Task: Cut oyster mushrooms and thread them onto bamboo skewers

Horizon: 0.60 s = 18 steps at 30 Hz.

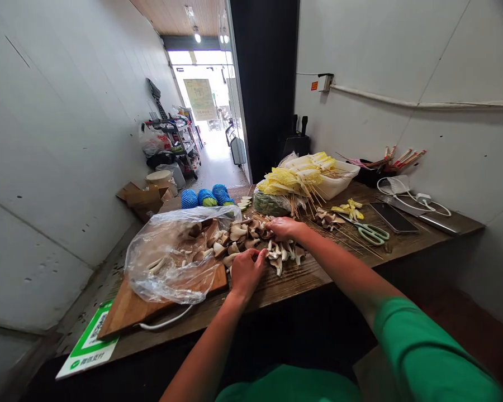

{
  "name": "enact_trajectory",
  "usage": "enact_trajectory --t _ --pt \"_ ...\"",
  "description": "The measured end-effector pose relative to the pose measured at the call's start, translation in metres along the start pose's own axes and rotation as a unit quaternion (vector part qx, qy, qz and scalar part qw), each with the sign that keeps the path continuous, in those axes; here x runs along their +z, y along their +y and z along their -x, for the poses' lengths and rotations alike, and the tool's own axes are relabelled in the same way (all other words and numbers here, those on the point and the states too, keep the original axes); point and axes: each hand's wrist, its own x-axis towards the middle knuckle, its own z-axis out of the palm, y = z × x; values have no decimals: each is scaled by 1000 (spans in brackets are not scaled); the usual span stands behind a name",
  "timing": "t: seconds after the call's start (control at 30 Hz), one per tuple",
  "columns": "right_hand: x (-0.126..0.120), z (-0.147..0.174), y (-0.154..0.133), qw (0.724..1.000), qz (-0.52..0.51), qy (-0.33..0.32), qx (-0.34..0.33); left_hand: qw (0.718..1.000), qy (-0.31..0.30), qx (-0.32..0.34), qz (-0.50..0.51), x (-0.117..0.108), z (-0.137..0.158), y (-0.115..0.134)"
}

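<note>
Landmark = cutting board, nearest corner of the table.

Left hand: just off the board's right edge, palm down, fingers curled and pinching a mushroom piece at the near edge of the mushroom pile. Grip looks closed on it (the piece itself is mostly hidden by the fingers).

Right hand: farther right of the board, back of the pile, fingers bent down into the pieces. Cannot tell if it is holding anything.

Pile: cut mushrooms, pale and brown, spread from the board's far right end across the table between both hands.

Plastic bag: clear, lying on the board, mouth facing the pile, a few pieces inside.

White cable: runs along the board's near edge.

Green-white sticker: left of the board, at the table's near edge.

Right of the board, past the pile: loose skewers, scissors with green handles, then a phone flat on the table.

Behind the board: three blue net-wrapped items.

Far right of it: skewered yellow food heaped on a white tub, dark cup of sticks against the wall, charger with white cord.

Beyond the table: corridor with a rack and cardboard boxes.
</note>
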Motion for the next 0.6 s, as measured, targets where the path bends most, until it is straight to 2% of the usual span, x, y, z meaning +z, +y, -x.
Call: enact_trajectory --t 0.2,0.3,0.37,0.43,0.5,0.6 --pt "-10 13 9 993 -100 45 -37 990 -14 -55 132 -3 -4 0" --pt "-18 31 12 983 -169 50 -47 971 -1 -63 229 -4 -9 5" --pt "-20 42 10 971 -232 29 -57 951 -17 -75 301 -5 -11 10" --pt "-20 52 5 935 -349 -12 -64 920 -72 -100 371 -6 -12 16" --pt "-17 59 1 872 -484 -43 -55 884 -121 -129 433 -6 -12 20" --pt "-11 68 -5 788 -615 -27 -26 825 -136 -169 522 -6 -10 24"
